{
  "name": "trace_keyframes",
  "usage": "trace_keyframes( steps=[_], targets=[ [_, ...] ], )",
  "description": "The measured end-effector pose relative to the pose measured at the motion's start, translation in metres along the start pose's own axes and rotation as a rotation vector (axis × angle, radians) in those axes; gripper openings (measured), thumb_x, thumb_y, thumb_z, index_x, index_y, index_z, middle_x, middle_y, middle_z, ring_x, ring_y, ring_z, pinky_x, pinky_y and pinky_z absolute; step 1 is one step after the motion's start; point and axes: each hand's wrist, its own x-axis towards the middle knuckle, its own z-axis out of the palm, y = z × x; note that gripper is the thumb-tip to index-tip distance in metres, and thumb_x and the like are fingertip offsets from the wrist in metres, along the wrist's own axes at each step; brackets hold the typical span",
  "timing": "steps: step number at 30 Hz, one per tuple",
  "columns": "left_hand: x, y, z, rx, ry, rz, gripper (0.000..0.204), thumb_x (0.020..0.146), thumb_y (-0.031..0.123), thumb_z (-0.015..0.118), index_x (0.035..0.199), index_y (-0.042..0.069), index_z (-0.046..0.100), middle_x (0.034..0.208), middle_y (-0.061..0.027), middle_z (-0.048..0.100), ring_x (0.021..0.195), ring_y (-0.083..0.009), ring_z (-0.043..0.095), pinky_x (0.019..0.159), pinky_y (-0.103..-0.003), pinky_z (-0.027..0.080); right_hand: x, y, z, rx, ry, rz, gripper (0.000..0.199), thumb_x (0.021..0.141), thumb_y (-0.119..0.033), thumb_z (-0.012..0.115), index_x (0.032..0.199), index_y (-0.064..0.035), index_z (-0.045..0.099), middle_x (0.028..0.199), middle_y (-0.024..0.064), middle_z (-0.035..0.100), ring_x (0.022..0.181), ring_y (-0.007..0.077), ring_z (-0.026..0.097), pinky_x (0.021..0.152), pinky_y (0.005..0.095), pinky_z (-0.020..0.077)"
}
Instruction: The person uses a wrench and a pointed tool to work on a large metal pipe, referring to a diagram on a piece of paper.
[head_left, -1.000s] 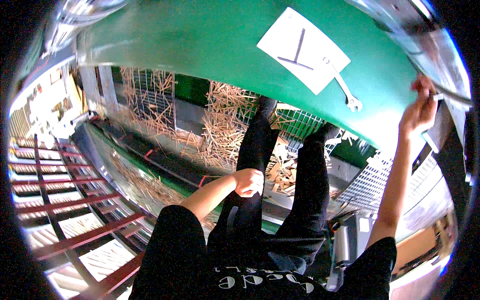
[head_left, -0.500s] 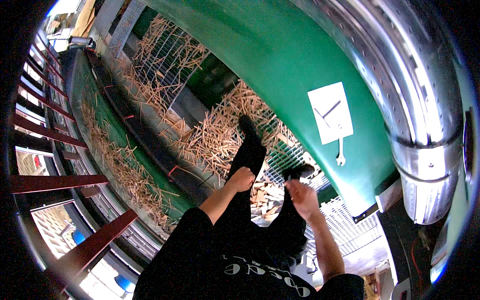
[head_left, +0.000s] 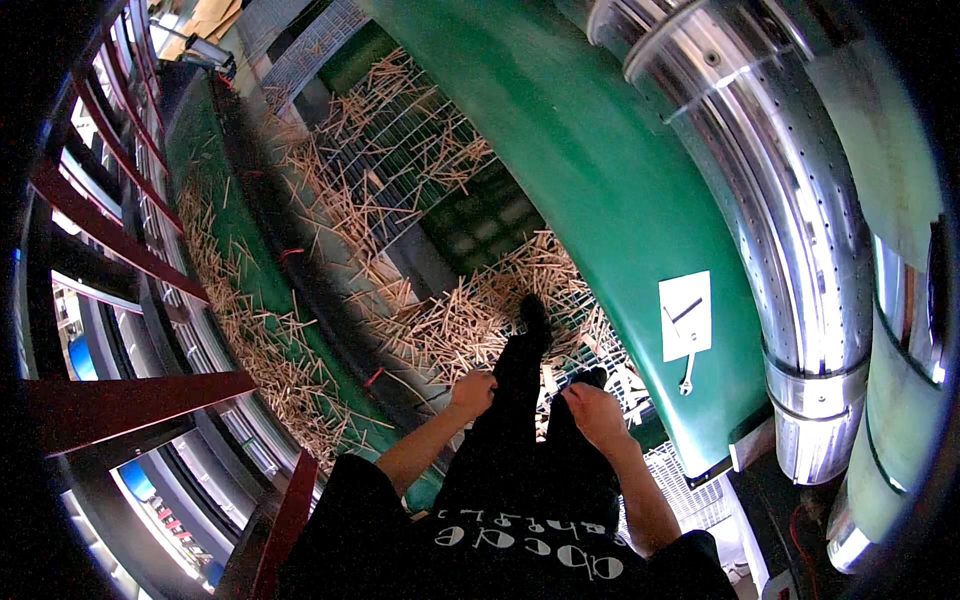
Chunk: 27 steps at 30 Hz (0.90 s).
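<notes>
While the person stands on a metal grate floor (head_left: 420, 150) strewn with thin wooden sticks (head_left: 470, 320), both bare hands hang in front of the body at about waist height, over the black trousers (head_left: 520, 440). Left hand (head_left: 472, 392) is curled into a loose fist, fingers (head_left: 482, 380) together, nothing clearly seen inside it; cannot tell if it grips anything. Right hand (head_left: 597, 415) is half closed too, fingers (head_left: 578, 393) bent inward and close together, back of hand to the camera; whether it holds something, cannot tell. The two hands are near each other but apart, with the trouser leg between them. The nearest pile of sticks lies on the grate just above the hands in the picture, around the black shoes (head_left: 535, 312), not touching either hand. Right of the right hand a green machine panel (head_left: 600, 170) curves by, with a white paper sheet (head_left: 686, 314) stuck on it and a small wrench (head_left: 687, 372) hanging just under the sheet. Further right, a shiny steel duct (head_left: 790, 220). On the left, dark red rails (head_left: 130, 395).
</notes>
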Motion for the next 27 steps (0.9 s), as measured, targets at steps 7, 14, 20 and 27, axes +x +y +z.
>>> trace_keyframes(
  steps=[7, 14, 20, 27],
  targets=[
    [-0.010, -0.045, -0.031, -0.079, 0.217, -0.194, 0.019, 0.089, 0.017, 0.063, 0.103, 0.010, 0.074, 0.093, -0.0169, 0.070, 0.086, -0.0375, 0.068, 0.086, -0.048, 0.055, 0.025, 0.004, -0.016, -0.112, -0.096, 0.055, 0.027, 0.101, -0.029, 0.056, 0.093, -0.0041, 0.064, 0.089, 0.0198, 0.068, 0.084, 0.0420, 0.067, 0.074, 0.0520, 0.0537],
    [0.032, -0.020, -0.092, -0.407, 0.228, -0.325, 0.022, 0.092, 0.022, 0.062, 0.106, 0.010, 0.073, 0.097, -0.0173, 0.072, 0.090, -0.0372, 0.069, 0.078, -0.048, 0.055, 0.075, 0.000, -0.074, -0.115, -0.059, 0.088, 0.029, 0.100, -0.030, 0.056, 0.091, -0.0039, 0.064, 0.089, 0.0229, 0.069, 0.086, 0.0452, 0.066, 0.076, 0.0538, 0.0524],
    [0.092, -0.021, -0.153, -0.437, 0.114, -0.345, 0.025, 0.100, 0.022, 0.055, 0.113, 0.010, 0.072, 0.109, -0.0146, 0.073, 0.095, -0.0354, 0.071, 0.085, -0.047, 0.057, 0.125, -0.007, -0.126, -0.088, 0.062, -0.006, 0.030, 0.101, -0.031, 0.055, 0.094, -0.0025, 0.065, 0.088, 0.0243, 0.069, 0.087, 0.0473, 0.066, 0.077, 0.0564, 0.0510],
    [0.130, -0.043, -0.271, -0.349, 0.359, -0.115, 0.018, 0.095, 0.008, 0.059, 0.109, 0.004, 0.070, 0.108, -0.0158, 0.072, 0.094, -0.0350, 0.070, 0.082, -0.043, 0.056, 0.169, -0.006, -0.157, -0.156, 0.034, 0.089, 0.030, 0.101, -0.032, 0.056, 0.096, -0.0042, 0.066, 0.090, 0.0227, 0.071, 0.087, 0.0444, 0.068, 0.077, 0.0556, 0.0522]
  ],
)
